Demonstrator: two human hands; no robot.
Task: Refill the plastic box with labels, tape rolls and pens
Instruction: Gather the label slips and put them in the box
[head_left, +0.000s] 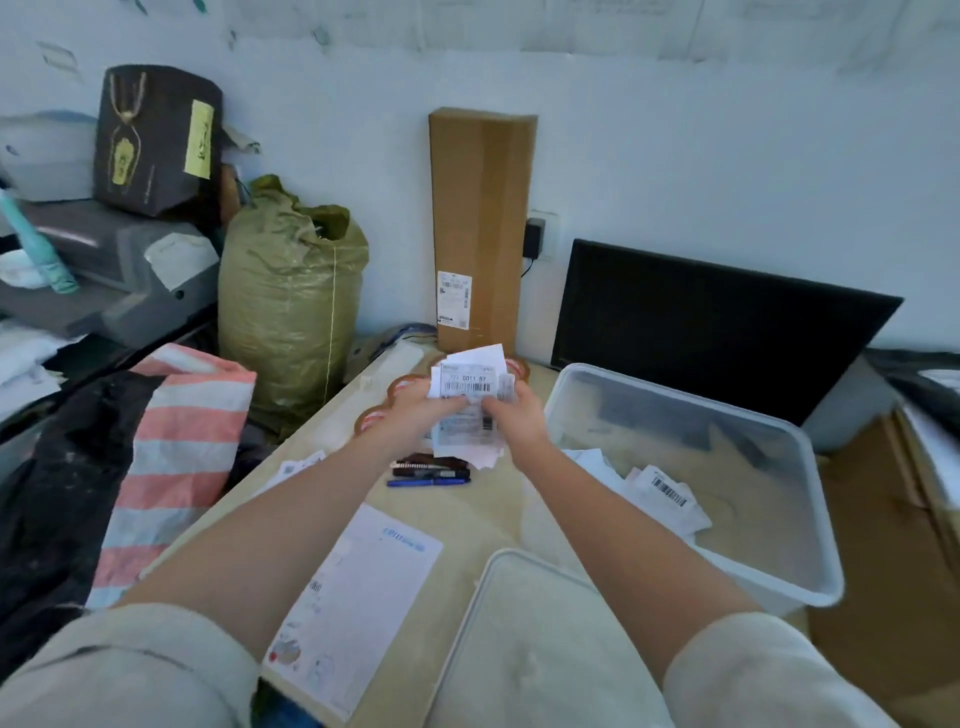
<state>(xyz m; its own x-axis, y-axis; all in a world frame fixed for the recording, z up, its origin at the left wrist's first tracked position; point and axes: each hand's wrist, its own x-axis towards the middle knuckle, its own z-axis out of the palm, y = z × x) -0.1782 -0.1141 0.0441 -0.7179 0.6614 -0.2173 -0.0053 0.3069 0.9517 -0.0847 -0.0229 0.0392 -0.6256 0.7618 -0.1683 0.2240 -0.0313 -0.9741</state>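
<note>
Head camera, looking down along two bare forearms to a pale bench (493, 514). The left hand (415, 410) and right hand (511, 415) are close together. Both are clamped on one loose stack of labels (470, 384), fingers curled round its lower part. The sheets fan upward unevenly, and one barcode faces me.

The open plastic box (818, 519) sits just to the right of the right hand. A few more labels (670, 493) lie on its floor, and I see no tape or pens in it. The pens (431, 473) lie on the bench just beneath the hands, on the side nearer me. The tape rolls (402, 387) sit just beyond and to the left of the left hand, partly hidden by the stack. A lid (519, 623) rests under the right forearm, and a printed sheet (358, 587) lies under the left forearm.

I judge the label step to be midway, with tape and pens yet to go in.

The main risk I see is the stack itself. It is ragged and held only at one end. A quick swing to the right could shed sheets onto the pens or short of the box rim. If one hand lets go early, the fan may collapse. A low forearm could also sweep the pens along the bench. The box seems close to the bench's right edge, so a knock on its rim might shift it.
</note>
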